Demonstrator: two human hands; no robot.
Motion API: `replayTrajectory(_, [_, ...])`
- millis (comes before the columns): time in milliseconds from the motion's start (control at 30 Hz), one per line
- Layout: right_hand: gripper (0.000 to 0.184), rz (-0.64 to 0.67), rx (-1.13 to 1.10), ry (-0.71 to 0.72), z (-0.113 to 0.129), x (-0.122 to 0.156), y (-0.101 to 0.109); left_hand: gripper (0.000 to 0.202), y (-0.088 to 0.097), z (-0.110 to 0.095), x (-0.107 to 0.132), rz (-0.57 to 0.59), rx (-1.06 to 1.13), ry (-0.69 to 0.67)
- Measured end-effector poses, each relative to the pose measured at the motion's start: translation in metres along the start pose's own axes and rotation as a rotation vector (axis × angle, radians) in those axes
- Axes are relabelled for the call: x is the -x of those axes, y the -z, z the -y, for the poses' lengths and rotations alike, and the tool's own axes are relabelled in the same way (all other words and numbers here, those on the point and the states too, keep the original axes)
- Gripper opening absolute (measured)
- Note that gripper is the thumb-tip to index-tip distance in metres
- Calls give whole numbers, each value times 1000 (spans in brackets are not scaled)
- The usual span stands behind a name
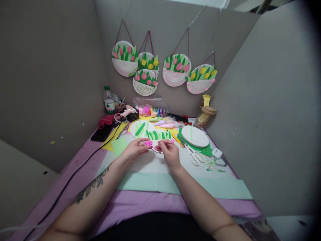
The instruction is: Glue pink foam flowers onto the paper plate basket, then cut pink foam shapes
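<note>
A small bright pink flower-shaped piece [148, 144], made of rounded petals, is pinched between the thumb and fingers of my left hand [134, 149]. My right hand [170, 154] is closed just beside it, thumb and fingers pressed together; I cannot make out what they hold. Another small pink piece [155, 148] shows by my right fingertips, and one more [173, 141] lies at the rim beyond that hand. Under and behind both hands is a white paper plate [156, 141] with green paper grass [159, 135] standing along it. My hands partly cover this plate.
Scissors [194, 155], stacked white plates [195, 135] and a pencil [177, 140] are at right. A glue gun [129, 110], phone [101, 133], bottle [109, 100] and black cable [82, 167] are at left. Packs of coloured clay [147, 110] lie behind. Decorated plates [177, 70] hang on the wall.
</note>
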State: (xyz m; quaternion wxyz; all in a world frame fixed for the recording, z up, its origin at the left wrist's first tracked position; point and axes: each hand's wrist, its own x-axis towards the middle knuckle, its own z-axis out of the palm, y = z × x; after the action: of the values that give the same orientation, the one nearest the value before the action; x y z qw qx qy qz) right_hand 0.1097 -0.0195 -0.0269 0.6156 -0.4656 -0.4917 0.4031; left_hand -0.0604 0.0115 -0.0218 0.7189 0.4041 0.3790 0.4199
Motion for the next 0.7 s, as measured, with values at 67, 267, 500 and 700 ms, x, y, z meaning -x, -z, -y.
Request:
replayTrajectory(67, [33, 6, -1, -4, 0, 0, 0, 51, 0, 0, 0, 2, -7, -5])
replayTrajectory(267, [32, 11, -3, 7, 0, 1, -1, 49, 1, 2, -1, 5, -25, -5])
replayTrajectory(500, [34, 0, -10, -9, 1, 0, -1, 51, 1, 2, -1, 13, -39, -5])
replayTrajectory(700, [33, -2, -16, -16, -1, 0, -1, 51, 1, 2, 0, 0, -43, -4])
